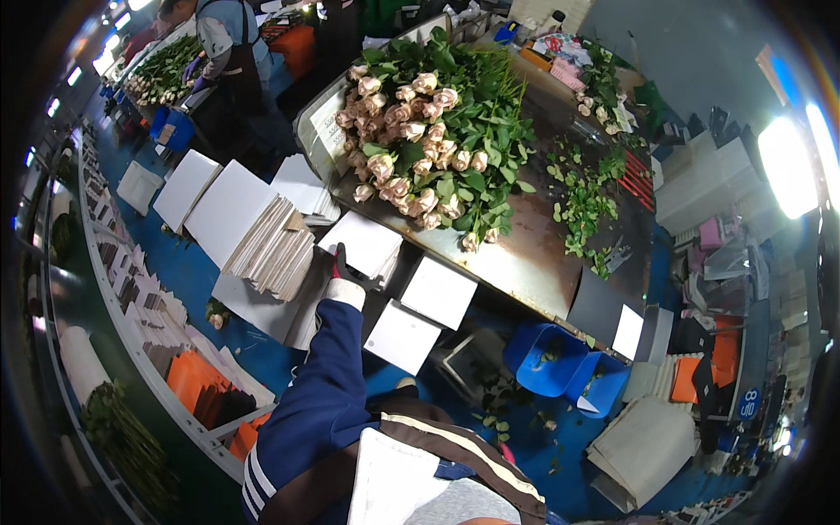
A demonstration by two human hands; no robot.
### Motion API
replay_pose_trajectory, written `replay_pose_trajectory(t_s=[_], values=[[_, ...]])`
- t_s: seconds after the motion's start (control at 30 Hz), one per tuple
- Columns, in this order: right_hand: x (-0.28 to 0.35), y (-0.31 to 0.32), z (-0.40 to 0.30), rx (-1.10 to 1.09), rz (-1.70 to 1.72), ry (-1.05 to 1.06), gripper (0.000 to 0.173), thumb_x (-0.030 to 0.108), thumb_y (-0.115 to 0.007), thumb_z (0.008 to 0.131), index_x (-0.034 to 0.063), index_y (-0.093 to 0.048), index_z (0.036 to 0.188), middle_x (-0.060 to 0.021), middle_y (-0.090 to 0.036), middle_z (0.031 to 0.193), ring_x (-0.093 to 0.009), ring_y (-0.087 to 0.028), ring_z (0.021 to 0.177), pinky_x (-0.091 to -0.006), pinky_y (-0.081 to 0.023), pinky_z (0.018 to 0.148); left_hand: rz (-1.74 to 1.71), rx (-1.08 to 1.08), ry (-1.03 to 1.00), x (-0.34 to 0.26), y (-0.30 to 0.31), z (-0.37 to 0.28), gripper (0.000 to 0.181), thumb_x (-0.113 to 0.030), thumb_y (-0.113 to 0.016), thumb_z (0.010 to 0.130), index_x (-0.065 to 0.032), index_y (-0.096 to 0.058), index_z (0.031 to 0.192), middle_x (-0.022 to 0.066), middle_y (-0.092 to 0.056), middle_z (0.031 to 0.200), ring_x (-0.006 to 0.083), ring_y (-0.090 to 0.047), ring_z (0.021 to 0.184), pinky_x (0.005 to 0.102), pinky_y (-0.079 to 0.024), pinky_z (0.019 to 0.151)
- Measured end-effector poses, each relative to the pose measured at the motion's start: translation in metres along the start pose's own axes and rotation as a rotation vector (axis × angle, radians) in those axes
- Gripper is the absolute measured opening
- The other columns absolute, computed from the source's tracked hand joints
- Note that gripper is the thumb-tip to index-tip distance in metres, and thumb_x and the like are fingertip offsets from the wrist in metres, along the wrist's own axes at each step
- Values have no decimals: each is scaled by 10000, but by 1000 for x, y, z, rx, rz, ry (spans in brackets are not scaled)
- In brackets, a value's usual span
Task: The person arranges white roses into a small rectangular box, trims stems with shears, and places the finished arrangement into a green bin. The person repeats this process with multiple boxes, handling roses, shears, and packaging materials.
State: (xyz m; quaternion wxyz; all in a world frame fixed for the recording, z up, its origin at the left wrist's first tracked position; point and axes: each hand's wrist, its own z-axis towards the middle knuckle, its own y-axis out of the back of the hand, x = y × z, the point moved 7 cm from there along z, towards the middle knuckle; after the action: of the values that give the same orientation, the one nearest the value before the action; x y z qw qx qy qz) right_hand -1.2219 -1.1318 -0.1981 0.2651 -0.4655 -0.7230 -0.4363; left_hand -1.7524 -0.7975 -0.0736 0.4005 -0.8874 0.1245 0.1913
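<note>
My left hand, in a dark glove with a red part, reaches forward to a stack of white cardboard sheets beside the metal worktable. Its fingers are at the near edge of that stack; whether they grip it is unclear. My right hand is out of view. Before me a large heap of pale pink roses with leafy green stems lies on the worktable. White square sheets lie nearer to me, right of my left hand. A tall stack of sheets with brown edges stands to its left.
Blue plastic bins hang at the table's near right edge. Loose leaves and red bars are on its right part. A person in an apron works at another table, upper left. A shelf rail runs along the left.
</note>
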Motion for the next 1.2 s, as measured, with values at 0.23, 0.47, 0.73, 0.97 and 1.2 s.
replay_pose_trajectory(t_s=[0.23, 0.47, 0.73, 0.97, 1.2], values=[[278, -146, 161, 425, 535, 299, 442, 250, -611, 976, -2, -545, 1333, -172, -604, 1291, -265, -567, 1214, -369, -440, 1042, -6, 39, 52, -5, 28, 2, 815, -608, -459, 895, -157, -266, 1547, 124, -245, 1609, 356, -270, 1452, 573, -238, 1157], [378, -297, 331, 90, 1060, -330, 426, 411, -449, 1027, 46, -587, 1197, -129, -669, 1092, -246, -640, 1000, -408, -508, 811, -320, 666, 158, 3, 29, 68, 795, -562, -389, 922, -73, -278, 1539, 159, -254, 1603, 375, -241, 1467, 556, -206, 1181], [389, -307, 396, 190, -44, 258, 714, 558, -582, 909, -15, -534, 1332, -260, -553, 1324, -367, -558, 1211, -405, -453, 1005, -177, 320, 99, 28, 98, 119, 806, -608, -474, 918, -98, -330, 1524, 148, -378, 1540, 370, -329, 1417, 526, -258, 1165], [398, -288, 373, 123, -164, 154, 1128, 777, -664, 685, -24, -400, 1434, -323, -383, 1427, -448, -412, 1334, -447, -376, 1095, -34, 163, 13, 15, 102, 92, 789, -587, -593, 864, -89, -426, 1454, 135, -504, 1431, 360, -494, 1282, 553, -411, 1039], [419, -275, 307, 42, 54, 192, 913, 544, -851, 636, 49, -516, 1326, -237, -417, 1329, -399, -502, 1209, -432, -441, 1032, -9, 116, -35, 1, 101, 61, 751, -526, -614, 882, -86, -420, 1458, 158, -507, 1416, 362, -499, 1271, 528, -404, 1059]])
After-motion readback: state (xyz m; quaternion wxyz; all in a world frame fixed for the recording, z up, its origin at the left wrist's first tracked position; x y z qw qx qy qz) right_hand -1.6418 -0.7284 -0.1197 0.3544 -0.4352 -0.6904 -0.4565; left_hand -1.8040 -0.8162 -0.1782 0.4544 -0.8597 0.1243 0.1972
